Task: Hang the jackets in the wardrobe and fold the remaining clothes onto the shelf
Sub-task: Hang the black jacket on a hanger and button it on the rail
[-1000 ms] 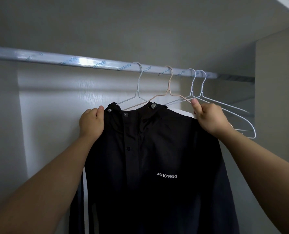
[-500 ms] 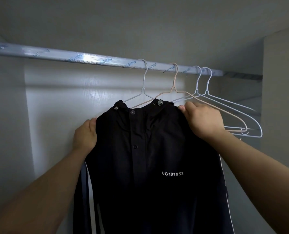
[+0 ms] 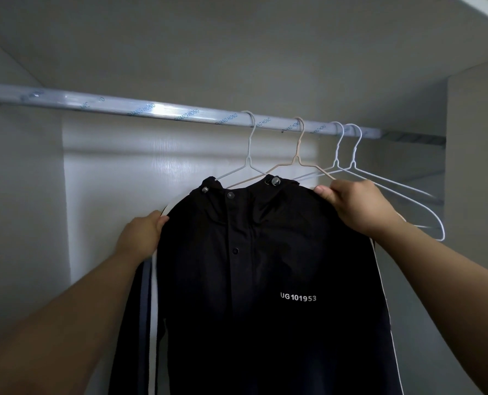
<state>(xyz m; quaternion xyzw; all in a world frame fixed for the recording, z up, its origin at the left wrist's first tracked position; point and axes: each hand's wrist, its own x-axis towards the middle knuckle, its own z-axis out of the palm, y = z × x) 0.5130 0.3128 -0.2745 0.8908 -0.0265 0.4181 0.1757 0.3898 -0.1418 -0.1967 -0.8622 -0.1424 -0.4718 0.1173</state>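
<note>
The black jacket (image 3: 251,280) runs off the bottom edge, so its hem and cuffs are unseen. Its collar hides the lower arms of the white hanger (image 3: 248,155) and the beige hanger (image 3: 297,161), so which one carries it cannot be told. Most fingers of the left hand (image 3: 140,238) and right hand (image 3: 356,206) are tucked behind its shoulders. The rail (image 3: 123,108) is cut by the left edge and fades into shadow at the right.

Only the person's two forearms show, both bare right to the frame edge; the left hand (image 3: 141,238) and right hand (image 3: 356,206) are bare as well.
</note>
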